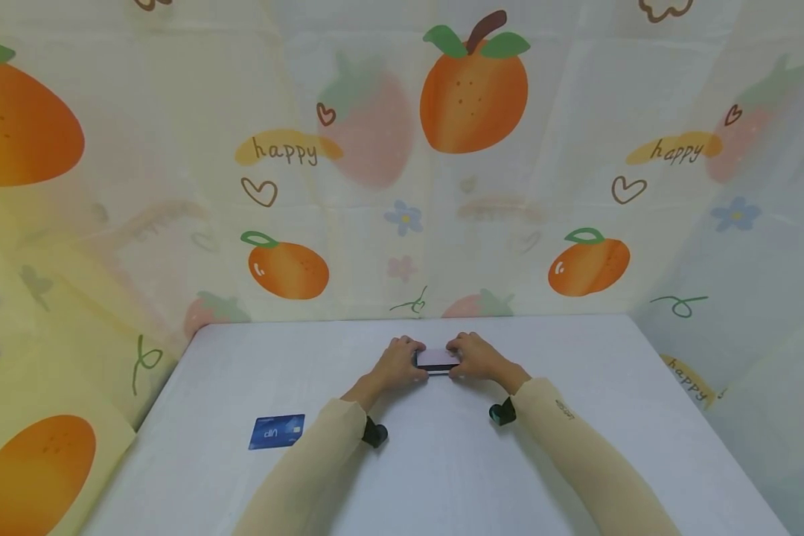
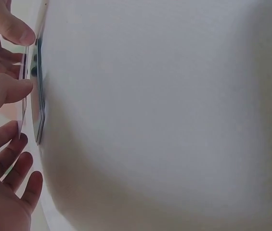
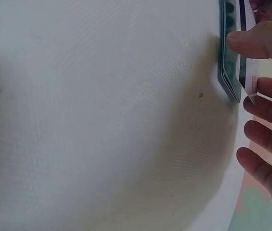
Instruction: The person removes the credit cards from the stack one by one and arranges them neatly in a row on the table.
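Observation:
My left hand [image 1: 400,362] and right hand [image 1: 477,359] face each other near the far edge of the table. Between them they pinch a thin pale lilac card [image 1: 437,356] with a black stripe, one hand at each end. Thumbs are on the near side and fingers on the far side. Just below that card, a small stack of cards [image 2: 39,96] lies on the tabletop, and its layered edges show in both wrist views. In the right wrist view, a slim gap separates the held card [image 3: 248,79] from the stack [image 3: 225,72] at the near corner.
A blue card [image 1: 276,432] with upside-down lettering lies on the white table [image 1: 442,476], left of my left forearm. A dark wrist camera [image 1: 375,432] sits at the left cuff, another wrist camera [image 1: 502,412] at the right. Fruit-printed cloth [image 1: 402,246] hangs behind the table.

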Available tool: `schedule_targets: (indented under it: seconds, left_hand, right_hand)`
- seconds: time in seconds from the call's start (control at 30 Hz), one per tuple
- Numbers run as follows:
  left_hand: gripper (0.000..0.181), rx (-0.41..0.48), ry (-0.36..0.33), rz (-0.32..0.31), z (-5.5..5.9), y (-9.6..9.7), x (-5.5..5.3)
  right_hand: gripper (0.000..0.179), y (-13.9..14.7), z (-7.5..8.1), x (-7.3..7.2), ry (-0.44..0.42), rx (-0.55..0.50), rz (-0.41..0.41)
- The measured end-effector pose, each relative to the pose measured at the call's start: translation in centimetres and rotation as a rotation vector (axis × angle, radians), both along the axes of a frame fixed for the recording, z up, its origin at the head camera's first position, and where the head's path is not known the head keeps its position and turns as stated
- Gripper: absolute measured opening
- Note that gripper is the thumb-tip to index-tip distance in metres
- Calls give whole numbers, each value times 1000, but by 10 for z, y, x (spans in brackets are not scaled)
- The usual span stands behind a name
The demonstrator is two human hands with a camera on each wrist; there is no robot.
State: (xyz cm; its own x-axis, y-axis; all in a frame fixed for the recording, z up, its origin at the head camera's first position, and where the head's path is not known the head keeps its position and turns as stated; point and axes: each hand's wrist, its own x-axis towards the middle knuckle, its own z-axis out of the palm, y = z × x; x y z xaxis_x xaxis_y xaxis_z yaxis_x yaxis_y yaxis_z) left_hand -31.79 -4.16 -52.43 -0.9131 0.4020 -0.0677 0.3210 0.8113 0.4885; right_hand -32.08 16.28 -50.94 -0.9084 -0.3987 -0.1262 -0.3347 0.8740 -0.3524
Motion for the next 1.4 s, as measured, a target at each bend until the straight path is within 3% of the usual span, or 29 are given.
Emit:
schedule_targets:
  seconds: [0.2,0.4,0.7,0.87,1.17,1.4]
  left_hand:
    - [58,10,31,-3,2,-4,1]
    - [59,50,19,12,5,-10,3]
    - [56,88,119,-21,11,-19,7]
    - [54,100,138,-28,16,-22,11]
    - [52,23,168,-76,25,-25,19]
    - [51,29,207,-74,30,-29,29]
  right_hand:
    - [51,-1,4,4,42,-25,23]
    - [51,-3,9,10,70,-42,35]
    - [50,-4,21,20,146,-42,62]
    - [49,-4,23,24,159,-52,70]
    - [48,-4,21,33,163,-92,72]
    - [48,-6,21,42,161,-153,56]
